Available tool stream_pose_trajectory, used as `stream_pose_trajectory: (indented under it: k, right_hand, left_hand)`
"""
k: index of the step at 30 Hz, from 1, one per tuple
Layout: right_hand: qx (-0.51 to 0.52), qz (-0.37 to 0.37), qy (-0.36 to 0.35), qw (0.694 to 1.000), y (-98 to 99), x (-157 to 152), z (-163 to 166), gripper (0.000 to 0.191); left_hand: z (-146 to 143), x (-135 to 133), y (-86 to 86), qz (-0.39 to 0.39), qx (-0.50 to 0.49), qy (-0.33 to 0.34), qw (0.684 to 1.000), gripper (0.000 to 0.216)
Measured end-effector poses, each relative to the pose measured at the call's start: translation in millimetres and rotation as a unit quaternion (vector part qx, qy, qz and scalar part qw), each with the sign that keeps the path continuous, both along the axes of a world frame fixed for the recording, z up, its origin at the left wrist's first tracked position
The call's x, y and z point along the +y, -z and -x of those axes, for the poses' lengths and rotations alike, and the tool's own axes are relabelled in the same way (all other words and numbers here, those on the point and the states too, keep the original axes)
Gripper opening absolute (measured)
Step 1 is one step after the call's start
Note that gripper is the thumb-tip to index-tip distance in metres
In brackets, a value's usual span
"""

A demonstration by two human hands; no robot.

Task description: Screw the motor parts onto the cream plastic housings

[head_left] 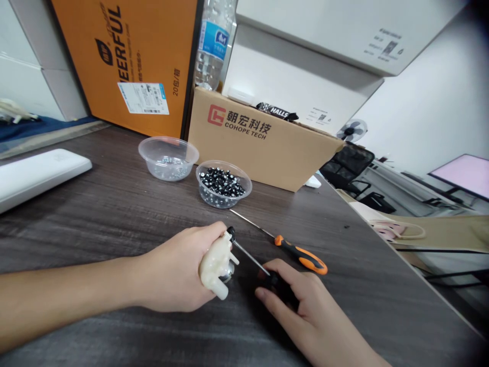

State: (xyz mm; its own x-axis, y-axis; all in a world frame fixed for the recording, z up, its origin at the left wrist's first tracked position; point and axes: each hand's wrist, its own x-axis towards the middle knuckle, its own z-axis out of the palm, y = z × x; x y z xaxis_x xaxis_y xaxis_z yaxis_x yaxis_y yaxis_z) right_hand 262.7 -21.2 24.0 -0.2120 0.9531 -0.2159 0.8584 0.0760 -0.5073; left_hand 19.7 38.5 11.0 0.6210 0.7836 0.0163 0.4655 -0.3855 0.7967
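Observation:
My left hand (pixel 171 267) grips a cream plastic part (pixel 214 267) with a metal piece (pixel 228 274) showing at its underside. My right hand (pixel 301 306) closes around the black handle of a screwdriver (pixel 277 282), whose thin steel shaft (pixel 250 257) reaches to a small black fitting (pixel 231 234) at the top of the part. An orange-and-black screwdriver (pixel 301 253) lies on the table just beyond my right hand. Behind it stand a clear plastic bowl of dark-headed fasteners (pixel 223 184) and another clear bowl (pixel 168 158) holding small metal parts.
The dark wood-grain table (pixel 114 214) ends in an edge at the right. A white slab-like device (pixel 42 178) lies at the left. A cardboard box (pixel 244 137), an orange carton (pixel 141 61) and a water bottle (pixel 212 46) stand behind the bowls.

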Motion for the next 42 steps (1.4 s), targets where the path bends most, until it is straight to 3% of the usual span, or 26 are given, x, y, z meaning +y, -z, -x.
stream_pose_trajectory:
  k: [42]
  right_hand:
    - [0.003,-0.006,-0.026,1.000,0.7,1.2,-0.4,0.016]
  left_hand:
    - [0.4,-0.6,0.0,-0.017,-0.004,0.011,1.000,0.030]
